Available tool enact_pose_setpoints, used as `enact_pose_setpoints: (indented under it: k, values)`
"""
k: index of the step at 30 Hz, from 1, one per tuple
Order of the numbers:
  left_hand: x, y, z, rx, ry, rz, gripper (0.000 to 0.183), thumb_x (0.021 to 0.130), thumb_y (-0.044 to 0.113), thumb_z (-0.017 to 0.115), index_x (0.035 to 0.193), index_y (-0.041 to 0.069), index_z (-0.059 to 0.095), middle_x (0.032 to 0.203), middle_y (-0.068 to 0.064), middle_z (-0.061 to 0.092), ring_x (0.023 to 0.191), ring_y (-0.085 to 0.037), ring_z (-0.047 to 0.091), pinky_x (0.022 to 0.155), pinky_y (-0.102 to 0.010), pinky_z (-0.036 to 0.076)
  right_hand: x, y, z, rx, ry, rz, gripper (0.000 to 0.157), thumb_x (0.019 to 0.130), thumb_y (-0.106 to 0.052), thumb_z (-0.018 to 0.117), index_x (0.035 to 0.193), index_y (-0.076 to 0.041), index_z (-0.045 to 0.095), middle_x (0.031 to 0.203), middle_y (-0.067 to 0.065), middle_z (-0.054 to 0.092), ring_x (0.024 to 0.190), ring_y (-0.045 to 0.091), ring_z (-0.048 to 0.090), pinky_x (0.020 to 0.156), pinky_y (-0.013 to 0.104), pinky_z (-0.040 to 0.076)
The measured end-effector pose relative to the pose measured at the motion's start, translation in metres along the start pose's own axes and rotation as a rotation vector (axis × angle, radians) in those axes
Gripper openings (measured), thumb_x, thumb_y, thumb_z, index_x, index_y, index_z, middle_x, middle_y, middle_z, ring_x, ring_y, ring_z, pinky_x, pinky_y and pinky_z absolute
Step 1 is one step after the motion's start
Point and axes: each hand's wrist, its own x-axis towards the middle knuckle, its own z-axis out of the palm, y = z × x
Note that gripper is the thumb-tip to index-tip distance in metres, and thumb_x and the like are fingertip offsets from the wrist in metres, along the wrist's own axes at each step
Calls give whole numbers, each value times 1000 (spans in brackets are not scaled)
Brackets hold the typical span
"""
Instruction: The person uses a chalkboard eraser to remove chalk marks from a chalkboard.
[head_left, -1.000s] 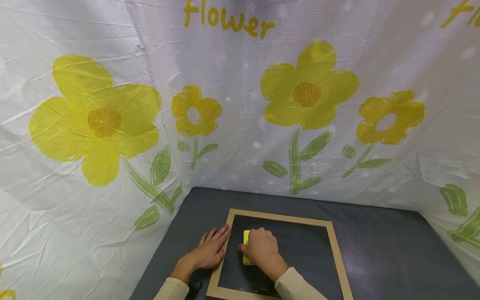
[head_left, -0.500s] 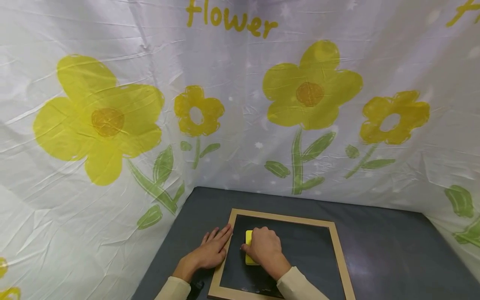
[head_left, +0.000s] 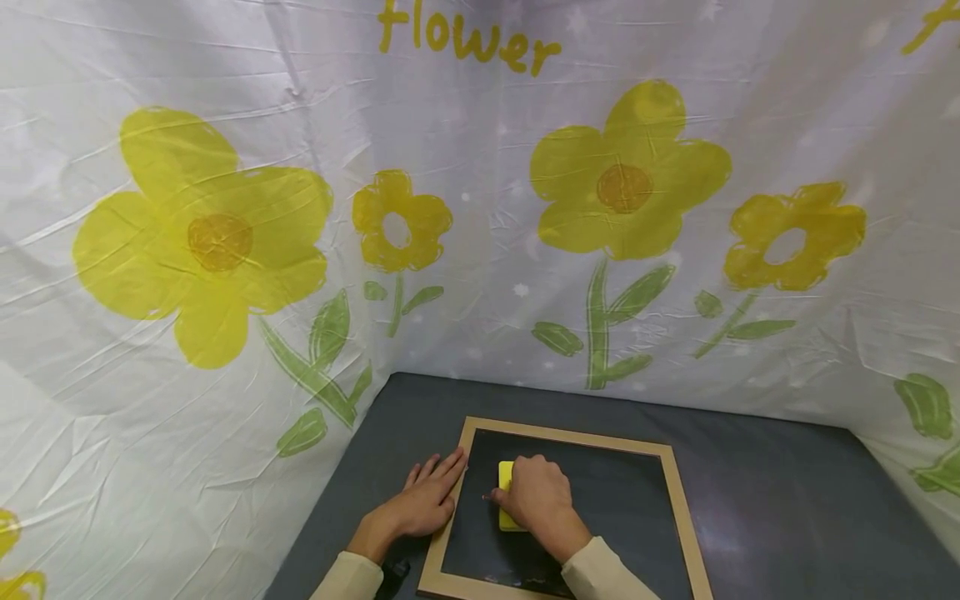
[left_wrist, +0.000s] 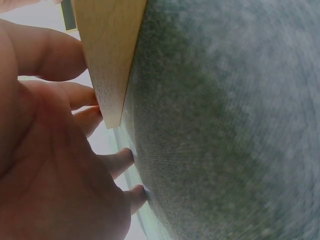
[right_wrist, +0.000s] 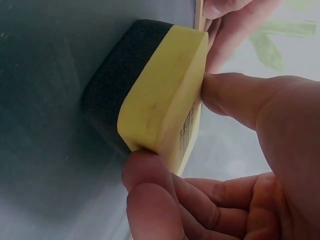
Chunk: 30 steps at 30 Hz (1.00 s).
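A chalkboard (head_left: 600, 492) with a light wooden frame (head_left: 570, 432) lies flat on the dark table. My right hand (head_left: 542, 502) grips a yellow board eraser (head_left: 506, 496) on the left half of the board. In the right wrist view the eraser's yellow body (right_wrist: 155, 95) has a black pad (right_wrist: 120, 75) against the board; thumb and fingers hold opposite sides. My left hand (head_left: 420, 502) rests along the frame's left side with fingers extended. Seen from the left wrist, some fingers touch the wooden frame (left_wrist: 107, 55) and others reach down to the table cloth.
A small reddish mark (head_left: 486, 497) shows on the board just left of the eraser, with faint smudges (head_left: 525, 581) near its lower edge. A dark object (head_left: 395, 575) lies by the left wrist. Behind the table (head_left: 780, 492) hangs a white curtain (head_left: 480, 317) printed with yellow flowers.
My right hand has slid the eraser a little to the right across the board. The left hand keeps its place on the frame. The whole view has shifted slightly.
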Motion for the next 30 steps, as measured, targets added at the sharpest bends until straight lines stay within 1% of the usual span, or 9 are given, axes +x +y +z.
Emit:
enact_pose_setpoints:
  k: [2, 4, 7, 9, 12, 19, 24, 27, 30]
  values:
    - [1, -4, 3, 6, 6, 12, 68, 112, 24, 44, 177, 17, 26, 185, -6, 20, 163, -60, 18, 124, -82, 11, 0, 2, -1, 10, -5, 5, 58, 86, -57, 89, 103, -3, 76, 80, 9, 64, 69, 24, 65, 65, 42, 62]
    - [-1, 3, -2, -2, -3, 2, 68, 111, 22, 44, 176, 15, 26, 185, -9, 20, 163, -61, 17, 124, -83, 10, 0, 4, -1, 18, -11, 11, 57, 86, -56, 89, 103, -3, 76, 81, 8, 64, 69, 24, 65, 65, 43, 62]
    - [-2, 3, -3, -4, -6, 6, 68, 112, 23, 43, 177, 15, 25, 185, -8, 19, 164, -60, 16, 124, -83, 9, -1, 8, -3, 24, -20, 24, 57, 86, -56, 89, 104, -3, 76, 82, 9, 64, 70, 24, 65, 65, 43, 62]
    - [-3, 9, -6, -12, -16, -5, 68, 112, 22, 44, 176, 13, 25, 185, -10, 19, 164, -61, 16, 124, -83, 8, -2, 9, -4, 27, -24, 32, 57, 86, -56, 89, 104, -3, 76, 82, 9, 65, 70, 25, 65, 64, 43, 61]
    - [0, 0, 0, 5, -11, -3, 68, 112, 24, 43, 177, 17, 24, 185, -7, 18, 164, -60, 16, 124, -83, 10, -3, 13, -5, 29, -22, 38, 57, 86, -56, 89, 104, -3, 76, 82, 9, 65, 70, 25, 66, 63, 43, 61]
    - [1, 2, -3, 9, -19, -11, 69, 111, 22, 44, 177, 14, 25, 185, -10, 19, 164, -59, 15, 125, -83, 7, -6, 25, -9, 46, -31, 65, 56, 87, -54, 89, 105, -3, 75, 84, 10, 65, 70, 25, 65, 63, 45, 60]
    - [3, -6, 3, 23, -13, -6, 69, 112, 25, 44, 177, 19, 23, 185, -6, 17, 165, -58, 15, 124, -83, 9, -8, 35, -10, 51, -49, 87, 56, 87, -55, 88, 106, -3, 74, 83, 10, 64, 69, 25, 64, 62, 44, 60]
    - [2, -3, 1, 20, -14, -4, 69, 111, 25, 45, 177, 17, 25, 185, -6, 18, 164, -58, 16, 124, -83, 10, -11, 42, -12, 57, -51, 93, 56, 87, -55, 88, 103, -3, 74, 81, 9, 63, 67, 25, 62, 60, 43, 58]
    - [0, 7, -5, 16, -30, -22, 69, 110, 20, 46, 176, 12, 27, 184, -10, 20, 165, -57, 16, 125, -81, 9, -14, 50, -15, 64, -53, 103, 56, 87, -55, 88, 102, -3, 73, 79, 9, 62, 65, 24, 61, 58, 43, 57]
